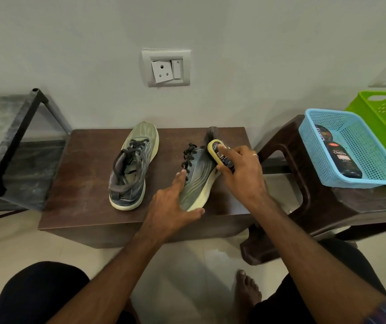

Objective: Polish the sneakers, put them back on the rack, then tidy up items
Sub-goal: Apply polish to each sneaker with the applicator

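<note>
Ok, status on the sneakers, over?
Left hand steadies right-side sneaker at its toe. Right hand presses polish sponge on its side. Other sneaker stands untouched. Nothing in the way.

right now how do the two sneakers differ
The left sneaker stands upright and untouched; the right sneaker is tipped on its side, steadied by the left hand while the right hand presses a polish sponge on it. Both share colours and black laces.
</note>
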Tool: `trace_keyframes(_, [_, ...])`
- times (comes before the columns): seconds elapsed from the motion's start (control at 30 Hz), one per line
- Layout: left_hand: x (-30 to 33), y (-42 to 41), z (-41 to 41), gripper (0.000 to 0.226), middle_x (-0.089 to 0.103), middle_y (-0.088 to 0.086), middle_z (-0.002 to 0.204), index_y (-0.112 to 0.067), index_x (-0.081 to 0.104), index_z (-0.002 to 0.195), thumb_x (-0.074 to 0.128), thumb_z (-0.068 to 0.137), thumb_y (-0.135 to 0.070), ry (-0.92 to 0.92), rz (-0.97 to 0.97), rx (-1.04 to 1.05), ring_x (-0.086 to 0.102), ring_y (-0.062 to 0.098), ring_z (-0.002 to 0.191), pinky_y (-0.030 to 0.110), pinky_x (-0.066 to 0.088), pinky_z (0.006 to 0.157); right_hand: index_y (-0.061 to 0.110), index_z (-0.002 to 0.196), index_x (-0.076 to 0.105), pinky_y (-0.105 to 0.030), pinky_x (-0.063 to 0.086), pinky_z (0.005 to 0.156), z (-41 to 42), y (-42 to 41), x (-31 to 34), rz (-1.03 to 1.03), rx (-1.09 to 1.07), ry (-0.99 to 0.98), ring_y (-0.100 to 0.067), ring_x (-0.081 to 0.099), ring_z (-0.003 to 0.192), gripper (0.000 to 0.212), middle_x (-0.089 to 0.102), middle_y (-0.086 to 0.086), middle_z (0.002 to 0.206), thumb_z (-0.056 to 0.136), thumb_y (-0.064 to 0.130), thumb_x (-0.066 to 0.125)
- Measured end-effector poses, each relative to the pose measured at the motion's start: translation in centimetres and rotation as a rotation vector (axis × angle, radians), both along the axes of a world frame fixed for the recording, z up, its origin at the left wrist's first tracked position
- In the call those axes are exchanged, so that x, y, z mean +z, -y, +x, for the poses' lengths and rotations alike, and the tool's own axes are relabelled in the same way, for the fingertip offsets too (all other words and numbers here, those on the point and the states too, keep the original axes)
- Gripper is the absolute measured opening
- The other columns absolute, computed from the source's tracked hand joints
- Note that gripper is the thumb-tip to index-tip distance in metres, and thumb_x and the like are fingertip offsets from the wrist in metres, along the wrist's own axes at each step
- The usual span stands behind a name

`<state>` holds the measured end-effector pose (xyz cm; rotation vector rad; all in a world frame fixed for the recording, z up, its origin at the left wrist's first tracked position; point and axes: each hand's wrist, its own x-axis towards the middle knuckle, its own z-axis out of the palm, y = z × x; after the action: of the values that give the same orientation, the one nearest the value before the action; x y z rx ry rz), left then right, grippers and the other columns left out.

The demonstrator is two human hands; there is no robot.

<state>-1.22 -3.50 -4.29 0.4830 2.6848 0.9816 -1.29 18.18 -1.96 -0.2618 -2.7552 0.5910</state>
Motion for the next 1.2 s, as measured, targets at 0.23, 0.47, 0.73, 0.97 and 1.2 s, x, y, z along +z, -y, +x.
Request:
trace_keyframes(0.23, [-0.1,-0.2,0.1,0.114,0.044,-0.002,0.152,-0.028,0.017,0.156,0.079,0.066,-0.060,-0.045,-0.050,-0.058,0.058,0.024,0.121,0.036,0.048,0.100,0.032,0.133,0.059,-0.029,0.047,0.089,0.4,0.2,-0.8,-0.024,0.119,0.074,-0.018,0.050,0.106,0.048,0.056,0.000,0.116,0.087,0.028,0.072])
trace_keyframes(0.47, [-0.1,0.3,-0.3,0.118,0.053,-0.001,0.145,-0.030,0.017,0.157,0.080,0.062,-0.061,-0.013,-0.002,-0.030,0.061,0.022,0.114,0.036,0.051,0.097,0.033,0.133,0.058,-0.028,0.046,0.084,1.1,-0.3,0.0,-0.031,0.125,0.023,-0.015,0.049,0.104,0.050,0.056,0.002,0.115,0.086,0.033,0.074])
trace_keyframes(0.73, [-0.4,0.3,-0.6,0.117,0.059,-0.003,0.138,-0.031,0.024,0.155,0.078,0.057,-0.065,-0.011,0.043,-0.038,0.063,0.019,0.112,0.035,0.051,0.097,0.031,0.134,0.056,-0.035,0.050,0.089,-0.4,-1.3,0.2,0.041,-0.131,0.065,-0.025,0.052,0.109,0.048,0.056,-0.005,0.119,0.088,0.030,0.071])
trace_keyframes(0.97, [-0.5,0.3,-1.0,0.118,0.066,0.000,0.127,-0.033,0.024,0.154,0.072,0.052,-0.071,-0.009,0.084,-0.027,0.065,0.017,0.107,0.035,0.054,0.092,0.032,0.132,0.060,-0.023,0.043,0.085,1.3,0.4,0.8,-0.047,0.310,0.091,-0.008,0.046,0.099,0.050,0.054,0.006,0.111,0.084,0.034,0.075])
trace_keyframes(1.2, [-0.4,0.4,-0.9,0.116,0.064,-0.003,0.131,-0.031,0.029,0.153,0.074,0.054,-0.068,-0.033,0.089,-0.041,0.065,0.016,0.107,0.035,0.053,0.094,0.035,0.133,0.055,-0.037,0.051,0.090,-0.7,-1.0,0.2,0.025,-0.131,0.086,-0.024,0.051,0.110,0.049,0.056,-0.003,0.119,0.087,0.033,0.072])
